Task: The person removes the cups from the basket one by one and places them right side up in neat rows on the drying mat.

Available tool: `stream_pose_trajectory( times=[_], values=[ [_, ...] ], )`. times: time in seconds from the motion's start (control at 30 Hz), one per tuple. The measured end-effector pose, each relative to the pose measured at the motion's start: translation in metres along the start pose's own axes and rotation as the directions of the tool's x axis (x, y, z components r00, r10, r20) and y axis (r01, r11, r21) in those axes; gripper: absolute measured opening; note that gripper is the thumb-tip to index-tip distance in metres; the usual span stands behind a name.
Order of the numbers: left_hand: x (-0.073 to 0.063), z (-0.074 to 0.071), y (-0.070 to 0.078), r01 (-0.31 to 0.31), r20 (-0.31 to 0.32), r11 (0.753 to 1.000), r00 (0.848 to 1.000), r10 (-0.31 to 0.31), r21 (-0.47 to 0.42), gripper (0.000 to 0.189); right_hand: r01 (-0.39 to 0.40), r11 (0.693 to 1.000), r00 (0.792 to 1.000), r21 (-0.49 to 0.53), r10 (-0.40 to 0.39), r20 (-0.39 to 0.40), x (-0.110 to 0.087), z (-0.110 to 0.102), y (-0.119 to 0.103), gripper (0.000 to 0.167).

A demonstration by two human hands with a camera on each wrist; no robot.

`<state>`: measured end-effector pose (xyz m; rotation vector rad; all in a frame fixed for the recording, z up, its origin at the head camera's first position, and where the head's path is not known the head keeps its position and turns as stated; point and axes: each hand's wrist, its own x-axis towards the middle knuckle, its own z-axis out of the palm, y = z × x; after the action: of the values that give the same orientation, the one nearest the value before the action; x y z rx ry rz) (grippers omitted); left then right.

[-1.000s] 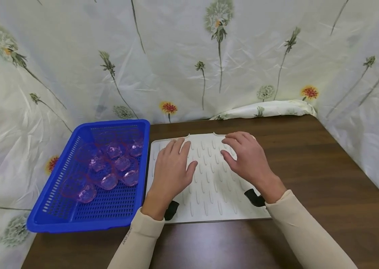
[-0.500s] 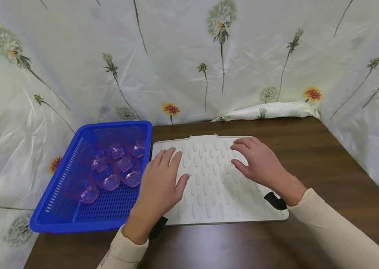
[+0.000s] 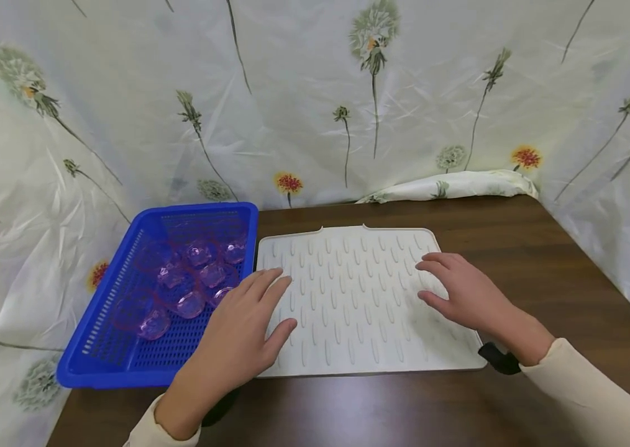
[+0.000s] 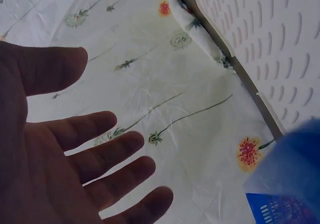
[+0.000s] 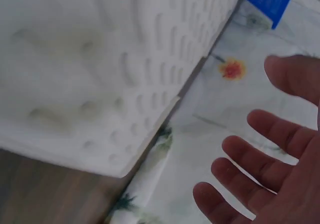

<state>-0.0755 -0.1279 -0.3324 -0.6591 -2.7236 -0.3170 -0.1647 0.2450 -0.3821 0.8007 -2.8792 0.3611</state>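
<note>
A white ridged mat or tray (image 3: 348,298) lies flat on the brown table. My left hand (image 3: 233,335) is over its left edge, beside the blue basket, with fingers spread and nothing held. Above the mat's right edge is my right hand (image 3: 463,295), its fingers loosely bent and holding nothing. The left wrist view shows the left palm (image 4: 55,169) with the fingers apart, and in the right wrist view the right hand (image 5: 280,164) likewise has nothing in it. Several clear pink cups or bowls (image 3: 153,320) lie in the blue basket (image 3: 119,377).
The brown table (image 3: 544,261) extends right of the mat and in front of it. A flower-printed curtain (image 3: 292,93) surrounds the back and sides, with a bunched fold (image 3: 449,185) on the table's rear edge. The basket stands close against the mat's left side.
Both hands have moved apart and nearer the body, the left one leftward and the right one rightward. More of the mat shows between them. The head view has shifted slightly.
</note>
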Motion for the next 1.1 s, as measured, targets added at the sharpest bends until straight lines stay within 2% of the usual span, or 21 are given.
stream_pose_trajectory(
  times=[0.1, 0.2, 0.3, 0.4, 0.67, 0.9, 1.1],
  values=[
    [-0.01, -0.005, -0.006, -0.025, 0.043, 0.999, 0.999, 0.027, -0.047, 0.058, -0.03, 1.0, 0.998, -0.001, 0.03, 0.059, -0.014, 0.002, 0.013, 0.052],
    [-0.022, -0.01, -0.016, -0.017, 0.073, 0.998, 0.997, 0.022, -0.068, 0.058, -0.06, 0.998, 0.992, -0.003, 0.06, 0.113, -0.027, 0.007, 0.026, 0.059],
    [-0.033, -0.017, -0.027, 0.002, 0.081, 0.997, 0.997, 0.005, -0.082, 0.058, -0.089, 0.996, 0.984, 0.01, 0.086, 0.154, -0.043, 0.014, 0.037, 0.067],
    [-0.044, -0.022, -0.039, 0.013, 0.059, 0.996, 0.998, -0.008, -0.089, 0.057, -0.113, 0.993, 0.979, 0.03, 0.106, 0.173, -0.06, 0.019, 0.044, 0.074],
    [-0.061, -0.027, -0.064, 0.05, -0.027, 0.997, 0.998, -0.052, -0.065, 0.061, -0.057, 0.998, 0.988, 0.007, 0.055, 0.141, -0.093, 0.033, 0.047, 0.073],
    [-0.066, -0.024, -0.074, 0.076, -0.037, 0.993, 0.996, -0.079, -0.089, 0.058, -0.105, 0.995, 0.985, 0.0, 0.104, 0.136, -0.107, 0.041, 0.044, 0.077],
    [-0.071, -0.021, -0.082, 0.092, -0.039, 0.991, 0.995, -0.096, -0.093, 0.056, -0.052, 0.996, 0.993, -0.072, 0.059, 0.103, -0.111, 0.046, 0.045, 0.079]
  ],
)
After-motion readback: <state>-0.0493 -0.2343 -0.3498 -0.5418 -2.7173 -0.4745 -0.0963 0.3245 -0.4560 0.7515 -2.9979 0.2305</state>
